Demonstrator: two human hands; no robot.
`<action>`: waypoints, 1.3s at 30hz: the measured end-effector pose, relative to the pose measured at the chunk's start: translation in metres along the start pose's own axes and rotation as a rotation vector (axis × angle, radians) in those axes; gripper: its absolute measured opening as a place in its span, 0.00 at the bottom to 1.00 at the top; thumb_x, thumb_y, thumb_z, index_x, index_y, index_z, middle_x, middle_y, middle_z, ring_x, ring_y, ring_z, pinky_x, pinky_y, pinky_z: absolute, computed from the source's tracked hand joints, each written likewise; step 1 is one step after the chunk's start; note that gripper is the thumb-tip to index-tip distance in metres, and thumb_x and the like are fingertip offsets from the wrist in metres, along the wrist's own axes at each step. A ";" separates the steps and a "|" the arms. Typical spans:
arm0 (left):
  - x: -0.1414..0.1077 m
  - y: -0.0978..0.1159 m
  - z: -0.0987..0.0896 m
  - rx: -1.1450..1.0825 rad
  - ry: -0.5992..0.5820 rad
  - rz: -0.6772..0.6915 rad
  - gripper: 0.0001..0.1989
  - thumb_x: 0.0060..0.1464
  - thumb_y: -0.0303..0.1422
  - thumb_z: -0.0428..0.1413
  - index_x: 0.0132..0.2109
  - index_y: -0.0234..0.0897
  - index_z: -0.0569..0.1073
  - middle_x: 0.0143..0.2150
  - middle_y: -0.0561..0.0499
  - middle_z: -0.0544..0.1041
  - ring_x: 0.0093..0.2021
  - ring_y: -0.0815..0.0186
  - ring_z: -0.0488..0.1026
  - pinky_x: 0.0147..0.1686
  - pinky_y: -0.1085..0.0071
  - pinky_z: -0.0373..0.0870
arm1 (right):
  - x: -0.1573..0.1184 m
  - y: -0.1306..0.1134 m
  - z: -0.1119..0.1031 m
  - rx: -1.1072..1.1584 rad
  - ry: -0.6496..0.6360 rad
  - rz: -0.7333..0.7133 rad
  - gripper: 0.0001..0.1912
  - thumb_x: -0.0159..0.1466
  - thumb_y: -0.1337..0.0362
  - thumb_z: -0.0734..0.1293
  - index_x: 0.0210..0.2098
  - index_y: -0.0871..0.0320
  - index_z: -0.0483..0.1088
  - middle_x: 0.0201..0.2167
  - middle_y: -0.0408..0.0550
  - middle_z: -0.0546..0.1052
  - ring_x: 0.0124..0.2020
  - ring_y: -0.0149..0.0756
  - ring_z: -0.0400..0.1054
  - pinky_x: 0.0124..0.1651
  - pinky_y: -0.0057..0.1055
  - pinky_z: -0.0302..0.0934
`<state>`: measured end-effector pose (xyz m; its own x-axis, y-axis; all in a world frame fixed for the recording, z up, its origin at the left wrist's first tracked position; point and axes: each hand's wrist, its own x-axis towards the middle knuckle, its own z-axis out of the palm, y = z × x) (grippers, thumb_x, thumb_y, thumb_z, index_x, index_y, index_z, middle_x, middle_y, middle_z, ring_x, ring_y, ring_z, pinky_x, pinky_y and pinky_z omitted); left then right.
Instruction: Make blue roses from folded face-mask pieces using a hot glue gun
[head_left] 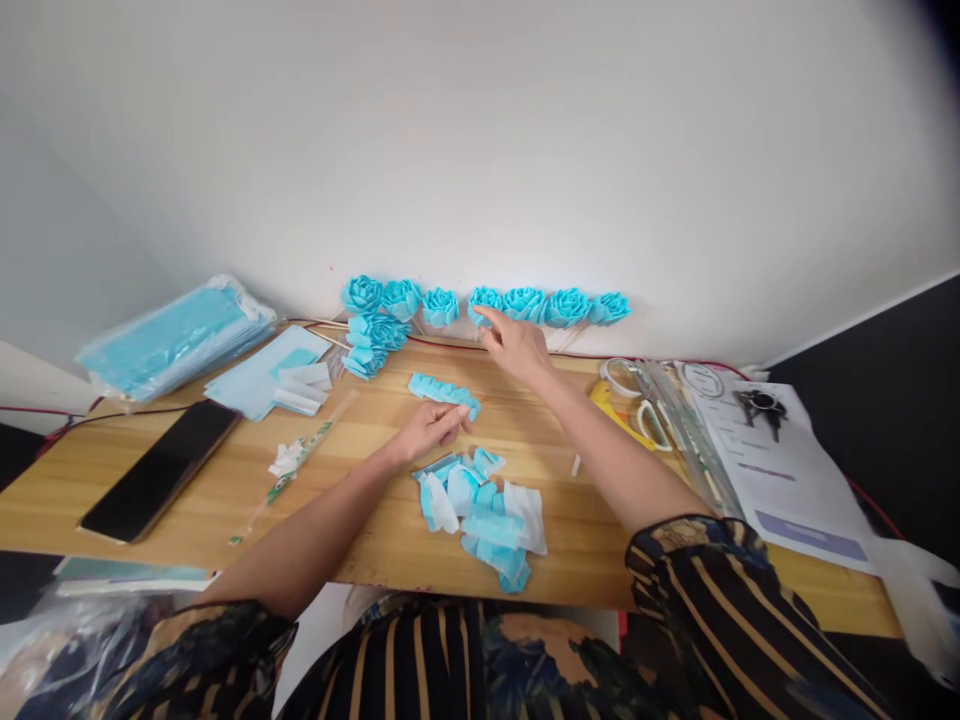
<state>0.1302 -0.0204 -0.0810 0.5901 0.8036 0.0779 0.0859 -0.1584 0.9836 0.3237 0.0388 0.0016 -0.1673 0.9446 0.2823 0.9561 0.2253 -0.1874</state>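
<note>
A row of blue rosette flowers (524,304) leans along the wall at the table's back edge, with more bunched at its left end. My right hand (517,345) reaches to one blue flower (484,298), index finger stretched out at its front and the other fingers loosely bent. I cannot tell whether the fingertip touches. My left hand (433,432) has its fingers curled together, close in front of a strip of small blue folded pieces (439,387); anything inside them is hidden. Nearer to me lies a loose pile of blue and white cut pieces (487,515).
Left on the wooden table (360,540) are a bagged stack of blue masks (172,335), flat blue-white sheets (262,375), a phone (161,470) and a thin clear tube with green marks (300,465). Yellow-and-white scissors (630,410), papers (780,460) and keys (761,408) lie right.
</note>
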 end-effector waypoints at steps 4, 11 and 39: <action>0.000 -0.001 0.000 -0.035 -0.002 -0.024 0.34 0.56 0.61 0.49 0.28 0.31 0.75 0.15 0.56 0.62 0.19 0.72 0.58 0.24 0.72 0.58 | 0.015 -0.016 0.006 -0.050 -0.093 -0.074 0.28 0.71 0.54 0.56 0.69 0.51 0.58 0.42 0.51 0.83 0.40 0.45 0.76 0.38 0.33 0.59; 0.001 -0.002 0.000 -0.069 -0.013 -0.031 0.34 0.54 0.62 0.50 0.27 0.32 0.74 0.15 0.56 0.61 0.19 0.72 0.57 0.24 0.72 0.57 | 0.034 -0.051 0.006 -0.019 -0.037 -0.120 0.25 0.73 0.51 0.52 0.64 0.50 0.65 0.46 0.51 0.82 0.45 0.47 0.76 0.42 0.34 0.62; -0.001 -0.001 -0.007 -0.057 0.052 -0.050 0.29 0.51 0.57 0.56 0.29 0.31 0.76 0.16 0.57 0.62 0.20 0.73 0.56 0.24 0.73 0.53 | -0.135 0.015 0.027 0.750 -0.126 0.199 0.18 0.66 0.54 0.59 0.24 0.55 0.65 0.19 0.40 0.69 0.21 0.30 0.61 0.29 0.27 0.55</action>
<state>0.1241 -0.0172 -0.0811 0.5435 0.8387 0.0357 0.0669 -0.0856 0.9941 0.3542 -0.0788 -0.0643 -0.0786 0.9940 0.0765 0.5609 0.1076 -0.8209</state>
